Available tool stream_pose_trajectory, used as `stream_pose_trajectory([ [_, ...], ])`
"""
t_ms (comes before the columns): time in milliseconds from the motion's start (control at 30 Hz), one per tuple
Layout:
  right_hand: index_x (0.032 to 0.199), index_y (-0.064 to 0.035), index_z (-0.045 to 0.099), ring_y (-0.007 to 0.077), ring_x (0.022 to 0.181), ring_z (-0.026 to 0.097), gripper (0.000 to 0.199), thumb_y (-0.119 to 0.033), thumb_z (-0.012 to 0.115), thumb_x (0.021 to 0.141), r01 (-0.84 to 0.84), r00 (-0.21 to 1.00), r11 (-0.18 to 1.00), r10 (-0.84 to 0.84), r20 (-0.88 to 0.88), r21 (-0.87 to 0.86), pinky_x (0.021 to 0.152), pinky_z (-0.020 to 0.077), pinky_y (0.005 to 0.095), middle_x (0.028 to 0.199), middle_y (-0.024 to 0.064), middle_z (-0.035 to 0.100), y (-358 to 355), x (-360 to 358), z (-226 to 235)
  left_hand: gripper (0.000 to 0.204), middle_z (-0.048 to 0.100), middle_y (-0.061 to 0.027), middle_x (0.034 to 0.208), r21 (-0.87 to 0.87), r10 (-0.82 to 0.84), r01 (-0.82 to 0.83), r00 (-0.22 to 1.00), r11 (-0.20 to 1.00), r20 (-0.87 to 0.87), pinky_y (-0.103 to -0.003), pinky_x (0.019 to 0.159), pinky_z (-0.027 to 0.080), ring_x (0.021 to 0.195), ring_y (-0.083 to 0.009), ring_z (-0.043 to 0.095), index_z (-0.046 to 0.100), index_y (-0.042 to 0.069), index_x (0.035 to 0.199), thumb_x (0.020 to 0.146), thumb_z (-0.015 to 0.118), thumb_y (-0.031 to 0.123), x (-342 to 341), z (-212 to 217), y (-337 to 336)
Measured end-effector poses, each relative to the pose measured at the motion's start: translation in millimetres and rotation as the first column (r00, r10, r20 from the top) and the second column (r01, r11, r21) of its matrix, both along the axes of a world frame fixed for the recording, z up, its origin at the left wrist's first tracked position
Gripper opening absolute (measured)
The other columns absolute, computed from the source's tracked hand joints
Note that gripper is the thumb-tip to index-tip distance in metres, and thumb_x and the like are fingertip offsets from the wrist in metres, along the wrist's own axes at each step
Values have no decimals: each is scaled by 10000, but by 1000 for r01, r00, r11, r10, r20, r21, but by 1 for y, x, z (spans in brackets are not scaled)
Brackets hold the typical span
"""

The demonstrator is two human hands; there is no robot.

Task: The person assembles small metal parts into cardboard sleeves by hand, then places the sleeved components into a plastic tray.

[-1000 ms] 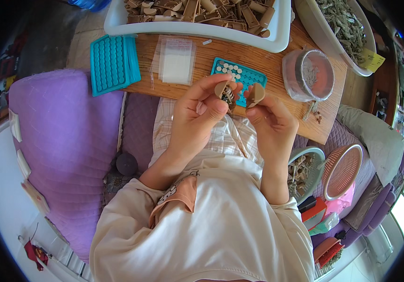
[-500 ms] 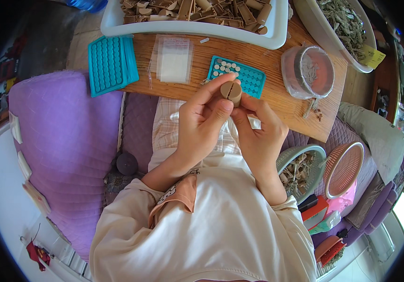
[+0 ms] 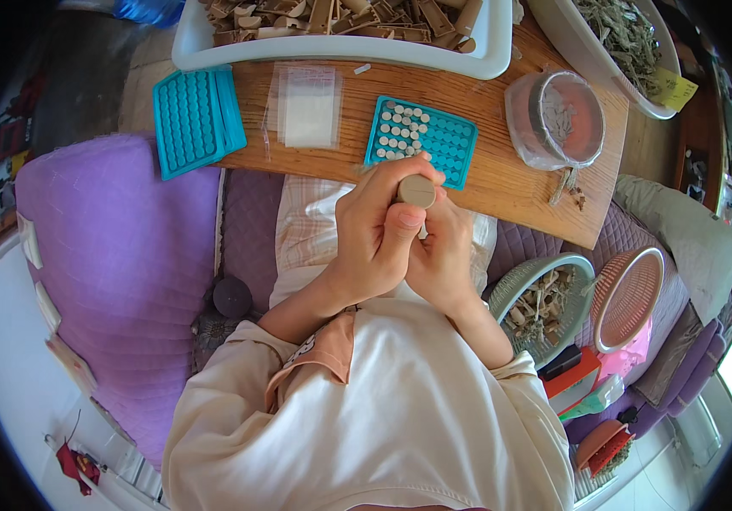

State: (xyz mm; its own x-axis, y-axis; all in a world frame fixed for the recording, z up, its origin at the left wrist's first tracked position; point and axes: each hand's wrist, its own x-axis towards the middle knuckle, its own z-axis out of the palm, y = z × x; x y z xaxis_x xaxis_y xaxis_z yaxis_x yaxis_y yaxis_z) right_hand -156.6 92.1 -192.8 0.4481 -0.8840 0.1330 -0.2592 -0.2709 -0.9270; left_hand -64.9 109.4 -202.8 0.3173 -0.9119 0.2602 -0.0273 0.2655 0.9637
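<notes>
Gripping round tan piece point(image 3: 417, 191) — both hands, left point(image 3: 376, 228) and right point(image 3: 443, 255), clasped together around it, above teal tray point(image 3: 421, 140).

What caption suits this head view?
Both hands, left hand and right hand, grip a round tan wooden piece above a teal grid tray.

A wooden board point(image 3: 502, 170) carries a teal plastic grid tray partly filled with pale round plugs point(image 3: 421, 139), a second empty teal grid tray point(image 3: 194, 119), clear plastic bags point(image 3: 306, 106) and a lidded clear tub point(image 3: 558, 119). Beyond it stands a white plastic bin of tan wooden pieces point(image 3: 340, 34); a purple quilted cushion point(image 3: 119, 272) lies left.
</notes>
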Motion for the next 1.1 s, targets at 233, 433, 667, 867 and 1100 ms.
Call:
stream_pose_trajectory([
  [233,862,15,505,245,531,483,196,-16,576,682,111,994,990,-111,10,-88,460,391,316,645,110,491,5,-1,-20,503,527,-100,889,122,-204,216,973,969,-105,-341,824,417,918,-224,529,463,-23,957,835,392,459,-1,-1,-1],
  [433,934,22,518,230,540,497,285,-41,613,673,151,979,979,-168,-119,-138,469,400,303,649,108,502,-1,-7,-7,499,538,-110,906,26,-293,324,884,946,-364,-302,714,444,853,-228,553,463,21,992,823,399,486,0,-7,-8],
  [667,780,-7,571,178,567,543,75,-33,594,714,173,969,981,-186,-164,-89,523,433,263,680,96,558,-57,-62,10,473,502,-57,852,148,0,207,582,967,-813,-264,638,450,745,-144,546,380,101,1050,811,385,509,17,-12,-9],
  [867,808,-15,567,252,670,571,97,-34,565,713,194,798,937,-322,-510,-289,598,447,305,753,134,579,-141,-121,-2,529,392,7,697,103,-72,257,592,961,-802,-202,483,296,531,-67,338,384,57,1091,832,339,517,26,-18,-4],
  [1100,902,-26,554,310,757,566,213,7,531,693,-200,674,967,20,-739,-156,673,443,372,817,178,580,-180,-126,-34,549,392,2,710,116,-100,343,550,932,-829,-207,501,298,540,-71,337,388,43,1098,836,327,521,19,-17,-5],
])
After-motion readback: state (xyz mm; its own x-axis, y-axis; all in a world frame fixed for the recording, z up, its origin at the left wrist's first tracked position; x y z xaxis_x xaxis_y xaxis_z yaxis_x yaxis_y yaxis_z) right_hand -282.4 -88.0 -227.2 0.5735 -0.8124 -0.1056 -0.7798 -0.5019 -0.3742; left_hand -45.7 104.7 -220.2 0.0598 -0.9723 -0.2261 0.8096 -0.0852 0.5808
